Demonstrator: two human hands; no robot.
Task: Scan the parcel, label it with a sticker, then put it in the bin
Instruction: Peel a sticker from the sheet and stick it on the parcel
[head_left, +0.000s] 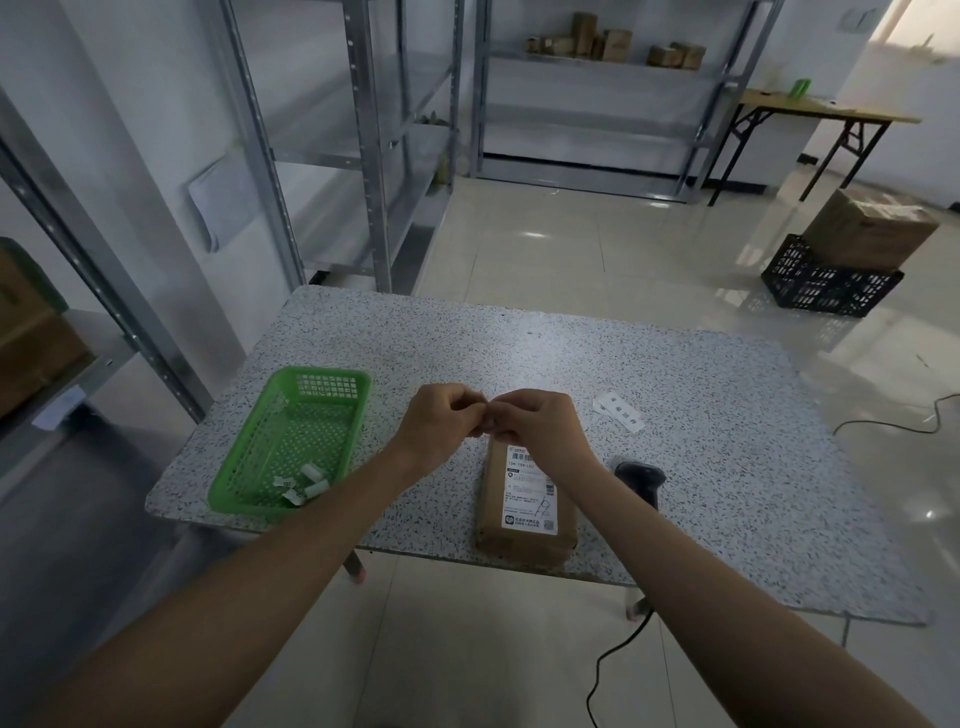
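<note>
A brown cardboard parcel with a white shipping label lies flat near the front edge of the speckled table. Just above its far end, my left hand and my right hand meet with fingertips pinched together; whatever small thing they pinch is hidden by the fingers. A sheet of white stickers lies to the right of my hands. The black barcode scanner rests on the table right of the parcel. The green plastic basket stands at the left with scraps of white paper in it.
The scanner's black cable hangs off the front edge to the floor. A black crate holding a cardboard box sits on the floor at the right. Metal shelving stands behind and left of the table.
</note>
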